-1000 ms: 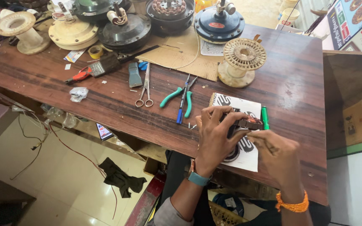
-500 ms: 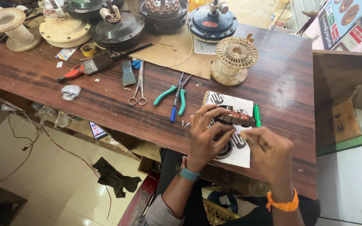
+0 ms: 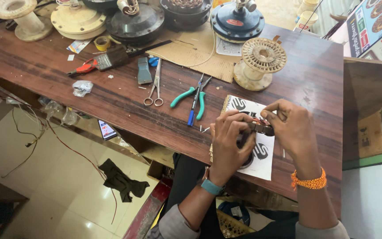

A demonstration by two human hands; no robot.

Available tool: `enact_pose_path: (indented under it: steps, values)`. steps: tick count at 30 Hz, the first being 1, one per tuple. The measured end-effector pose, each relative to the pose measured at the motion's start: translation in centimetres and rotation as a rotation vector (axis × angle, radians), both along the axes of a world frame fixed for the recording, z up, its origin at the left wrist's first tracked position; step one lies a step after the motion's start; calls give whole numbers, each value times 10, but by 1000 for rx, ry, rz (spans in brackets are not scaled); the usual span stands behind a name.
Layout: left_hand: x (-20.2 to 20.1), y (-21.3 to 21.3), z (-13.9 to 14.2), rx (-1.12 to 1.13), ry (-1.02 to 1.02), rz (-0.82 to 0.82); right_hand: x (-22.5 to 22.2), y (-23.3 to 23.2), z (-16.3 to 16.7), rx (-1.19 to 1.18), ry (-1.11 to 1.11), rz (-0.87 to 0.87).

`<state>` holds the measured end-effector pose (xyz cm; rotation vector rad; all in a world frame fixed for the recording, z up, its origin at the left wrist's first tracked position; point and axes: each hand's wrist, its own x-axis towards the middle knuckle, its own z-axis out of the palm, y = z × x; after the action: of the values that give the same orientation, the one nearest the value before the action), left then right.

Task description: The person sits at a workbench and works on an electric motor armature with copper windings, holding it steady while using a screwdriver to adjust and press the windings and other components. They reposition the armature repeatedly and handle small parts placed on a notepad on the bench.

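Note:
My left hand (image 3: 230, 140) and my right hand (image 3: 289, 128) are both closed on a small dark round part (image 3: 259, 128), held just above a white sheet with black marks (image 3: 264, 152) at the near edge of the wooden bench (image 3: 111, 102). Most of the part is hidden under my fingers. A teal band is on my left wrist and an orange thread band on my right. Green-handled pliers (image 3: 184, 96) and a blue pen (image 3: 192, 114) lie just left of the hands.
Scissors (image 3: 154, 88), a grey block (image 3: 144, 71), a brush (image 3: 120, 54) and red-handled pliers (image 3: 84, 68) lie further left. Fan motor housings (image 3: 135, 22) and a cream winding spool (image 3: 259, 62) stand at the back. A dark cloth (image 3: 120, 180) and loose wires lie on the floor.
My right hand has come up from the sheet's near side to meet the left hand on the part. The green pen beside the sheet is now hidden. The view has shifted slightly.

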<state>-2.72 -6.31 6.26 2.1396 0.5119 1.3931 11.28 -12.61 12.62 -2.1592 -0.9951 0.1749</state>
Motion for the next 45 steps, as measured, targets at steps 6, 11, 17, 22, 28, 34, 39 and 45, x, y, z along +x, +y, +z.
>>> enact_pose_path:
  steps: [6, 11, 17, 22, 28, 34, 39, 45]
  values:
    - [-1, 8, 14, 78, 168, 39, 10, -26, -14, 157, 11, -5]
    - [4, 8, 16, 24, 163, 39, 6, -62, -27, 229, 24, 48]
    - [5, 7, 8, 36, 188, 30, -4, -68, -54, 185, -141, 128]
    - [0, 15, -8, 291, 209, -2, -25, -57, -85, 344, -242, 195]
    - [-5, 23, -25, 363, 109, -116, -30, -70, -96, 392, -144, 207]
    - [1, 9, -19, 165, -30, -91, -18, -76, -64, 388, -204, 183]
    - [2, -6, -8, 21, -62, -9, -23, -54, -26, 333, -205, 83]
    - [1, -6, -4, -51, -106, 34, -22, -19, 4, 183, -118, 71]
